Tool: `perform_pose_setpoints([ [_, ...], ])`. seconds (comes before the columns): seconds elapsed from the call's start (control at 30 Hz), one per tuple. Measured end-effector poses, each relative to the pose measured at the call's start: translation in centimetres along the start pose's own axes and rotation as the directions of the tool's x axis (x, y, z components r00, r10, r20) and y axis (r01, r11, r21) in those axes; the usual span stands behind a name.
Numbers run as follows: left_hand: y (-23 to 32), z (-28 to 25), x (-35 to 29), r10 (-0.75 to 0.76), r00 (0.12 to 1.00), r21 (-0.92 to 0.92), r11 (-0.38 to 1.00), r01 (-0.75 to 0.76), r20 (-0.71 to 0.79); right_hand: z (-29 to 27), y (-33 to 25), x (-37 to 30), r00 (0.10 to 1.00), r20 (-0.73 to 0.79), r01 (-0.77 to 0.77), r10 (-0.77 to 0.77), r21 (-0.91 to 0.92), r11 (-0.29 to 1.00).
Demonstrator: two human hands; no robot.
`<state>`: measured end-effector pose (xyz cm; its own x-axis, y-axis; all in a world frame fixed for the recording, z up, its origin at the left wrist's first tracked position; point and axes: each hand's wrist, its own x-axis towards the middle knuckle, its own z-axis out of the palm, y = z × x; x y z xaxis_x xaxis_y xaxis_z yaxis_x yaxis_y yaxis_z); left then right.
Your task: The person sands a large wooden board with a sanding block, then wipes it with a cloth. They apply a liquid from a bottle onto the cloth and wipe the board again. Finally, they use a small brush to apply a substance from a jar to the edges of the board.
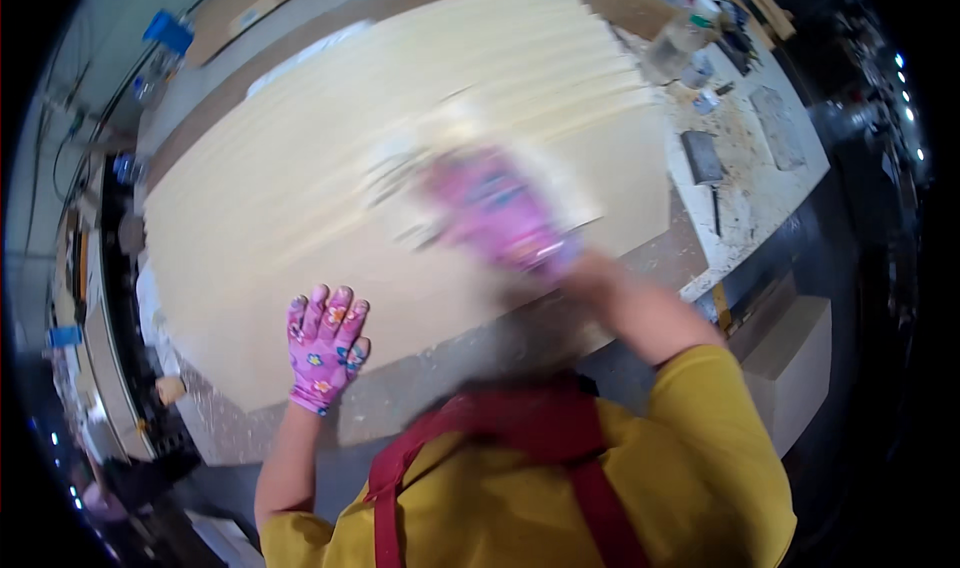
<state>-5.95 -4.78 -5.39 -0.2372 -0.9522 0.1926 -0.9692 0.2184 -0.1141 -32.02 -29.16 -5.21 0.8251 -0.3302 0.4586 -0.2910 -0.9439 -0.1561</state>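
A large pale cream panel or sheet (230, 223) covers most of the worktable, with faint ridged streaks across its far part. My left hand (325, 353), in a pink flowered glove, lies on the panel's near left edge with its fingers stretched out and nothing in it. Over the middle of the panel is my right hand (495, 208), in a matching glove and strongly smeared by motion. A whitish blur with dark streaks surrounds its fingers. Whether it holds a tool or a cloth cannot be made out.
At the far right stand a clear bottle (665, 53) and assorted small items. A dark grey block (702, 156) and a longer grey slab (776, 128) lie on the stained white tabletop (735, 203). A box (795, 368) sits beyond the table's right edge.
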Motion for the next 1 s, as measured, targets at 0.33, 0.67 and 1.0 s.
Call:
perform_pose_setpoints([
  [0.33, 0.5, 1.8, 0.1, -0.035, 0.999, 0.02, 0.999, 0.035, 0.029, -1.4, -0.1, -0.7, 0.947, 0.303, -0.077, 0.111, -0.121, 0.99],
  [0.67, 0.1, 3.5, -0.9, -0.045, 0.999, 0.047, 0.998, 0.046, -0.024, -8.8, 18.3, -15.7, 0.782, -0.283, -0.619, 0.555, -0.246, 0.746],
  [1.0, -2.6, 2.0, -3.6, -0.115, 0.992, 0.161, 0.981, 0.105, 0.051, -4.6, 9.0, -6.2, 0.918, 0.128, -0.312, 0.376, -0.35, 0.883],
])
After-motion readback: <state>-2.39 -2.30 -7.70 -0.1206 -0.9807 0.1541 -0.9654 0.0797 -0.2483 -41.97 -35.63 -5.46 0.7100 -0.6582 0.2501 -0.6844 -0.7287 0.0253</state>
